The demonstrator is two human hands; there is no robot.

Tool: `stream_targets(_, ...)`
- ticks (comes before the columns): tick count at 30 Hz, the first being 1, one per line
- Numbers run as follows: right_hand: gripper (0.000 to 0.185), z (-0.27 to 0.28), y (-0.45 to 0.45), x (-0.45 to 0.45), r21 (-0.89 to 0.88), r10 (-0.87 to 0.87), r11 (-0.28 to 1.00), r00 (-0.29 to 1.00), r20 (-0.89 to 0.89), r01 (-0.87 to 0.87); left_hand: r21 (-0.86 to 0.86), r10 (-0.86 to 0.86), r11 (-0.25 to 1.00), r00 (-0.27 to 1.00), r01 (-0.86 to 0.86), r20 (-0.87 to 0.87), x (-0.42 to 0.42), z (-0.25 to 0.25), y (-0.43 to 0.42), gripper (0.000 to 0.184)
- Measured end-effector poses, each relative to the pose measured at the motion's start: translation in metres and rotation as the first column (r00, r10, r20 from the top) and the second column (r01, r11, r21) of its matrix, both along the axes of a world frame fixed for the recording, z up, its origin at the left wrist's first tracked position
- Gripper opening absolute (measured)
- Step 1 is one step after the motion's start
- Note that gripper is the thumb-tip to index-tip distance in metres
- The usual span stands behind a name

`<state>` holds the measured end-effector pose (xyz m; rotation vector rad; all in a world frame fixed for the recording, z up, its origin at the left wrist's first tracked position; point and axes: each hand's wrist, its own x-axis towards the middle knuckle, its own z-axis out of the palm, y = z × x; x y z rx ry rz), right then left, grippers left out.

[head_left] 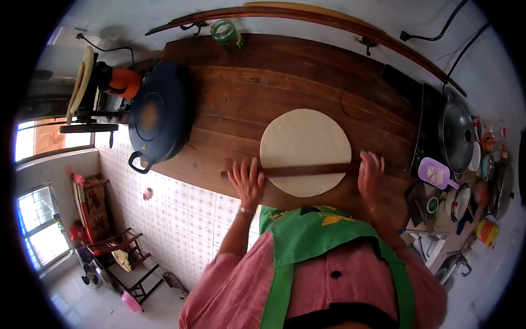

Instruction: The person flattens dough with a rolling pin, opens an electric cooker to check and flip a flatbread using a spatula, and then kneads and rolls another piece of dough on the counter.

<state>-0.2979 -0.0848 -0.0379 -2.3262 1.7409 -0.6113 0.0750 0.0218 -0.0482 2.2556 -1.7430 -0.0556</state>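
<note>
A thin, round sheet of dough [307,137] lies flat on the brown wooden table in front of me. Across its nearer part rests a long, dark wooden rolling pin [309,170], reaching past the dough on both sides. My left hand [247,182] is spread over the pin's left end, fingers stretched out and apart. Over the right end is my right hand [371,170], its fingers extended and slightly bent, not wrapped round the wood. The palms' contact with the pin is hidden from above.
A dark blue lidded electric pan [156,115] stands at the table's left. To the right are a black wok [456,134] and a purple scoop [434,173] holding white powder. A green-lidded glass jar [223,33] sits by the wall. Wooden chairs [123,247] stand on the floor.
</note>
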Motion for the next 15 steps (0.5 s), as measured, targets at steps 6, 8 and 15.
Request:
stream_targets(6, 0.020, 0.021, -0.165, 0.055, -0.173, 0.059, 0.983, 0.998, 0.008, -0.057, -0.210, 0.042, 0.977, 0.999, -0.042, -0.006, 0.041, 0.018, -0.150, 0.042)
stream_targets(8, 0.020, 0.022, -0.161, 0.058, -0.107, 0.112, 0.987, 0.993, -0.045, -0.116, -0.253, -0.095, 0.962, 0.994, 0.103, 0.046, 0.049, 0.014, -0.162, 0.041)
stream_targets(15, 0.030, 0.008, -0.004, 0.011, -0.012, -0.011, 1.000, 0.998, -0.066, 0.010, 0.074, -0.018, 0.997, 0.999, 0.021, -0.046, 0.019, -0.006, -0.022, 0.049)
